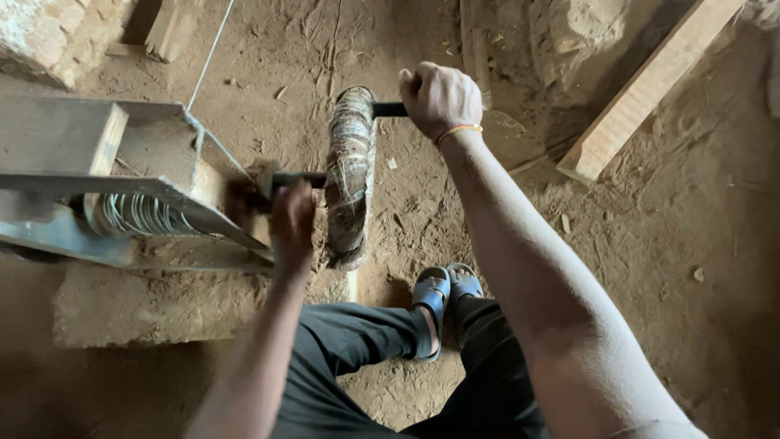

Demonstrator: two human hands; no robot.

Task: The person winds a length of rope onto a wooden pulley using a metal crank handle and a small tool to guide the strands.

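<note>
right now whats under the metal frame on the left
Under the metal frame sits a spool of coiled wire, with a pale stone block lower down. The frame's bars cover the spool's ends and mounting.

Right hand (439, 99) and left hand (291, 218) grip black handles (388, 109) flanking a fibre-wrapped wheel (350, 175) (dirt floor below).

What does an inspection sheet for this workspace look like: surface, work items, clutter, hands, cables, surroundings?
Surface: bare dirt floor, loose and scuffed.
Work items: wheel wrapped in pale fibre, on edge, with a dark handle on each side; metal frame with a coil of wire on a stone block.
Clutter: wooden plank lying on the dirt; small chips and scraps.
Hands: left hand closed on the near handle; right hand closed on the far handle.
Cables: one thin wire running up from the frame.
Surroundings: the person's sandalled feet; rough block at top left.
</note>
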